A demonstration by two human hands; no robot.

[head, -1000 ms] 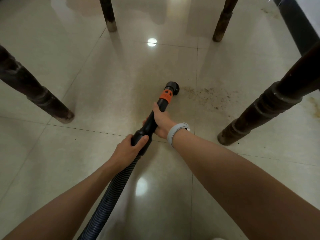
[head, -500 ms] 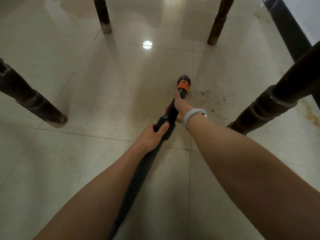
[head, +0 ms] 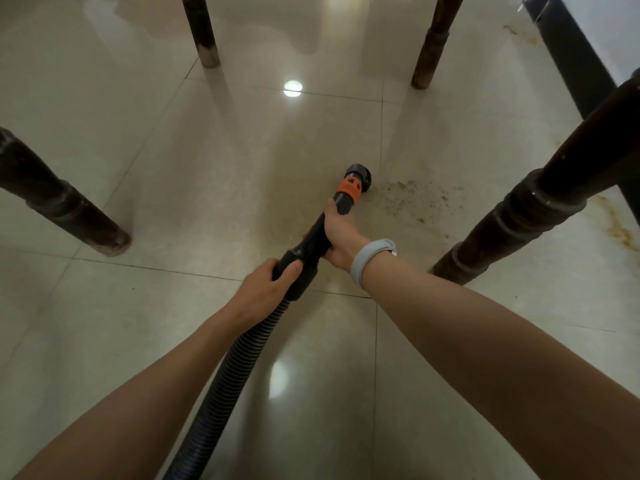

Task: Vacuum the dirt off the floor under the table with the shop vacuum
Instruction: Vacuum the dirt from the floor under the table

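A black vacuum wand with an orange collar (head: 349, 189) ends in a round nozzle (head: 357, 172) set down on the pale tiled floor. My right hand (head: 341, 233) grips the wand just behind the collar; a grey band sits on that wrist. My left hand (head: 263, 289) grips the black cuff where the ribbed hose (head: 239, 368) joins. A patch of brown dirt (head: 419, 202) lies on the tile just right of the nozzle. The vacuum body is out of view.
Dark turned table legs stand around: near left (head: 65, 209), near right (head: 512, 220), far left (head: 202, 32), far right (head: 431, 46). A rusty stain (head: 620, 230) marks the floor at right. A dark baseboard (head: 571, 53) runs along the upper right.
The nozzle has swung forward and back beside the dirt patch, staying at its left edge. Both hands keep the same grip on wand and hose.
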